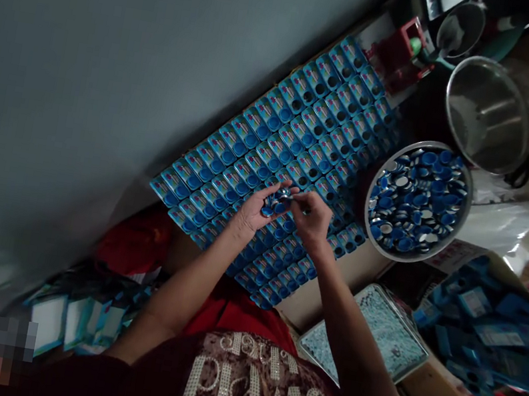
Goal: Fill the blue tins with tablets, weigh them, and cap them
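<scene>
My left hand is turned palm up, its fingers curled round a small pile of blue-and-silver discs. Close beside it, my right hand pinches a disc between thumb and fingertips at the edge of that pile; the disc is mostly hidden. Below both hands lie rows of blue printed cards, each with a round spot near one end. Bright blue discs fill the spots on the left, while many spots towards the upper right look dark. To the right, a large metal pot holds many loose discs.
Behind the pot stands another metal pot. A tray of small pale pieces lies beside my right forearm. Blue packages are heaped at the right. A red holder stands at the back, and a grey wall borders the left.
</scene>
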